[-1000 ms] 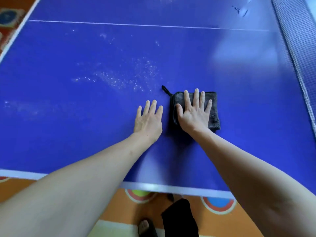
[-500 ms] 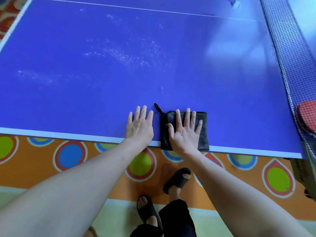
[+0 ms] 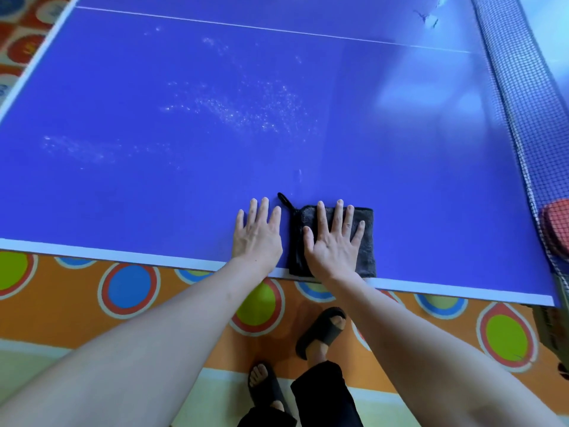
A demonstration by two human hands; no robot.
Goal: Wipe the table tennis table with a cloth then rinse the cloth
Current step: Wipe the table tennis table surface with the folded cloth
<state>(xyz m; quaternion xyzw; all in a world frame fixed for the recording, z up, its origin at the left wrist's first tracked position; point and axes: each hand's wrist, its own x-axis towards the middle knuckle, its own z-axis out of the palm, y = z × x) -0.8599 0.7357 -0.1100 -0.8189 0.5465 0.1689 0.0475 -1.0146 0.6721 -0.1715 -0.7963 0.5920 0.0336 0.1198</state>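
Cloth (image 3: 366, 241), dark grey, lies folded at near edge of table tennis table (image 3: 123, 186), pinned flat under right hand (image 3: 334, 241), fingers straight, no grip. Left hand (image 3: 257, 234) presses flat on bare top just beside it. Pale specks (image 3: 246, 112) mid-table suggest wiping approx. half done; rinse not yet begun.

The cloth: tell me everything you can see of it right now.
The cloth is dark grey, looks like soft pile fabric, and is folded into a flat rectangle. A black hanging loop sticks out from its far left corner. It lies on the blue table at the near white edge, its near end at or slightly over that edge. The right hand presses flat on it, fingers spread; the left hand rests beside it.
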